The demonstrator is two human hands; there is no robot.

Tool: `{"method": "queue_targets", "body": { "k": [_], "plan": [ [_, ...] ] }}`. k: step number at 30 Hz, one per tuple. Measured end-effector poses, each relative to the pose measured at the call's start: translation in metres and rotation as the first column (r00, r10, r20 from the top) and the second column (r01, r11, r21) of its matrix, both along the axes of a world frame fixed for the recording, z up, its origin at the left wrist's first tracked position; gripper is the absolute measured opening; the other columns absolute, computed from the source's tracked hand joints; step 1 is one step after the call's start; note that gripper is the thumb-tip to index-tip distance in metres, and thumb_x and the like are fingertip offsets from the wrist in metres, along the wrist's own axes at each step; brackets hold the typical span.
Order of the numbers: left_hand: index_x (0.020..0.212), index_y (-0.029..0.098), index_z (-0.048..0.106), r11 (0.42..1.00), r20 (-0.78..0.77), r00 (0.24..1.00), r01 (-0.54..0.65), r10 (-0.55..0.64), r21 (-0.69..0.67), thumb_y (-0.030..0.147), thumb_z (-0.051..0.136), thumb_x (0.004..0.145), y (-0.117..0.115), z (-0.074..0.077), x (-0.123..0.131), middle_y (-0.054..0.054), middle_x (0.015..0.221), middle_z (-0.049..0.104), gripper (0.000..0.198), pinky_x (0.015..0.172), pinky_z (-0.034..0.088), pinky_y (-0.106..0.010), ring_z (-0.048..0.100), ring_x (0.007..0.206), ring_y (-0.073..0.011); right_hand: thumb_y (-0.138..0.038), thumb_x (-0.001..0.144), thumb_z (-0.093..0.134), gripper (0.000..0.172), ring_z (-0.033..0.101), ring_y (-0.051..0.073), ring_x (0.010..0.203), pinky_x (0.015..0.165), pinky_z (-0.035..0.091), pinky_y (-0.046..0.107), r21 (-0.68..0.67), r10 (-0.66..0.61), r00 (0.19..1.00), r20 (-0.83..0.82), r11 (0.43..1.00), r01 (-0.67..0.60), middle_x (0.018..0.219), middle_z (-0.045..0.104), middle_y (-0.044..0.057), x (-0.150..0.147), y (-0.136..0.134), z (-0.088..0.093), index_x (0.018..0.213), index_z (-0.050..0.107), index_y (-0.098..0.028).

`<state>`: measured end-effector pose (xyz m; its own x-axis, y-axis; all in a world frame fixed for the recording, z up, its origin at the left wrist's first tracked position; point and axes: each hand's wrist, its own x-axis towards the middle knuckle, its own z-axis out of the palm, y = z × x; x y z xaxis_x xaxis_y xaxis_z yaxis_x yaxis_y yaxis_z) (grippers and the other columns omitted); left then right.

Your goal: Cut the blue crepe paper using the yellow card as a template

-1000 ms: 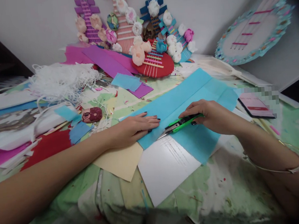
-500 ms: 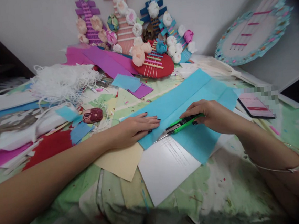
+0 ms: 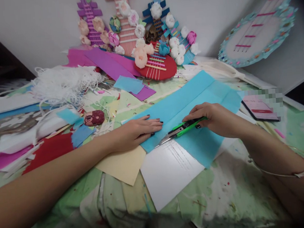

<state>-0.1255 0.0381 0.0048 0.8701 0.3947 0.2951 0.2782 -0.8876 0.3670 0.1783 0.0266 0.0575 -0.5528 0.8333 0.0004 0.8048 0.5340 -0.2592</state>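
Note:
My left hand (image 3: 139, 130) lies flat on the lower left part of a blue paper sheet (image 3: 184, 97), fingers stretched to the right. In my right hand (image 3: 210, 118) is a green utility knife (image 3: 186, 127), gripped between thumb and fingers. Its blade points down and left, with the tip at the lower left edge of the blue sheet, a short way from my left fingers. A white printed page (image 3: 167, 176) lies partly under the blue paper. Beside it, a cream sheet (image 3: 124, 165) sticks out below my left wrist.
A phone (image 3: 260, 109) lies to the right. White string (image 3: 65, 84), a dark red object (image 3: 94, 117) and red paper (image 3: 52, 150) are at the left. Flower-decorated stringed shapes (image 3: 155, 62) stand along the back wall.
The knife in my right hand has moved very slightly left and down, its blade tip a little nearer the paper's left corner. My left hand has stayed in place.

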Motion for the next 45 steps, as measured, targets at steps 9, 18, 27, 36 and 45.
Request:
{"method": "queue_targets", "body": {
  "k": [9, 18, 27, 36, 45],
  "plan": [
    [0.137, 0.022, 0.051, 0.999, -0.018, 1.0, -0.006, 0.005, -0.032, 0.016, 0.038, 0.101, 0.001, 0.001, 0.0, -0.006, 0.141, 0.054, 0.039, 0.12, 0.027, -0.042, 0.044, 0.136, -0.0176, 0.003, 0.071, 0.049, 0.055, 0.065, 0.02, 0.094, 0.08, 0.048, 0.029, -0.004, 0.025, 1.0, 0.018, 1.0, -0.025, 0.102, 0.072, 0.003, -0.01, -0.004, 0.001, 0.111, 0.075, -0.025],
    [0.137, 0.023, 0.052, 0.999, -0.018, 1.0, -0.004, 0.004, -0.037, 0.018, 0.037, 0.101, -0.001, 0.003, 0.0, -0.006, 0.141, 0.054, 0.039, 0.12, 0.027, -0.041, 0.044, 0.136, -0.0173, 0.004, 0.068, 0.047, 0.056, 0.065, 0.018, 0.089, 0.076, 0.049, 0.028, -0.021, 0.06, 0.998, -0.002, 0.998, -0.06, 0.1, 0.072, 0.001, -0.003, -0.004, 0.004, 0.105, 0.076, -0.029],
    [0.135, 0.024, 0.054, 0.998, 0.039, 0.999, 0.001, 0.002, -0.059, 0.016, 0.039, 0.101, 0.001, 0.001, -0.001, -0.006, 0.138, 0.057, 0.038, 0.119, 0.029, -0.04, 0.047, 0.134, -0.0173, -0.002, 0.074, 0.049, 0.049, 0.066, 0.02, 0.091, 0.081, 0.049, 0.032, 0.013, -0.011, 0.999, -0.049, 1.0, 0.012, 0.102, 0.072, 0.003, 0.012, 0.004, 0.002, 0.107, 0.075, -0.027],
    [0.135, 0.024, 0.054, 0.998, 0.02, 1.0, -0.002, 0.003, -0.066, 0.016, 0.039, 0.101, 0.001, 0.001, -0.001, -0.004, 0.14, 0.056, 0.038, 0.119, 0.028, -0.038, 0.046, 0.135, -0.0156, -0.007, 0.073, 0.048, 0.049, 0.065, 0.022, 0.093, 0.083, 0.05, 0.034, -0.028, -0.043, 0.998, -0.047, 0.999, 0.042, 0.105, 0.071, 0.003, 0.017, 0.005, 0.004, 0.11, 0.074, -0.026],
    [0.136, 0.022, 0.052, 0.995, -0.003, 0.999, -0.032, 0.032, -0.09, 0.016, 0.039, 0.101, 0.001, 0.003, -0.001, -0.001, 0.142, 0.053, 0.038, 0.12, 0.027, -0.037, 0.046, 0.135, -0.018, -0.01, 0.074, 0.051, 0.045, 0.065, 0.025, 0.096, 0.087, 0.05, 0.037, -0.027, -0.123, 0.99, -0.076, 0.992, 0.121, 0.107, 0.072, 0.004, 0.035, 0.011, 0.005, 0.109, 0.074, -0.026]
  ]
}}
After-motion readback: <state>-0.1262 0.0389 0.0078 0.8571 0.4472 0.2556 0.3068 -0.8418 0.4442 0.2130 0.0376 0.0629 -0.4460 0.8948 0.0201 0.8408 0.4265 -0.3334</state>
